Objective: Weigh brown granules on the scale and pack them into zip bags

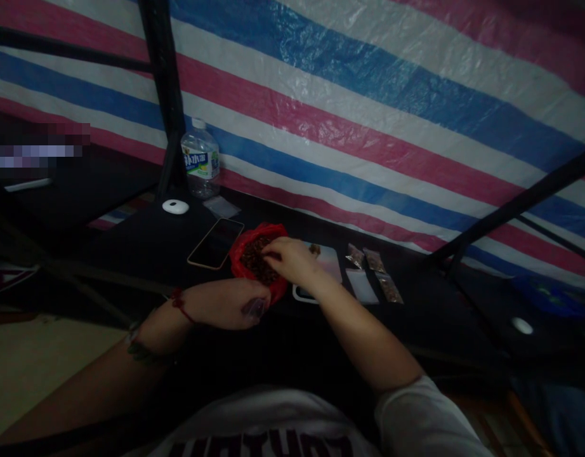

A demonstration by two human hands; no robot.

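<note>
On your table (pixel 144 246), the red bag (pixel 273 230); at its near edge your left hand (pixel 230 304) curls, grip unclear; over its mouth your right hand (pixel 292 257) nearly closes its fingers, hold unclear; right of it, a scale (pixel 331 257); inside, brown bits (pixel 253 257)

red bag (pixel 273 230): on table (pixel 144 247), open | brown bits (pixel 254 252) inside | clear plastic (pixel 255 309): left hand (pixel 230 303)

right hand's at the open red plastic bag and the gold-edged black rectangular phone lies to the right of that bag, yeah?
Not quite: the phone lies left of the bag, as the head view shows. The right hand is indeed at the bag.
</note>
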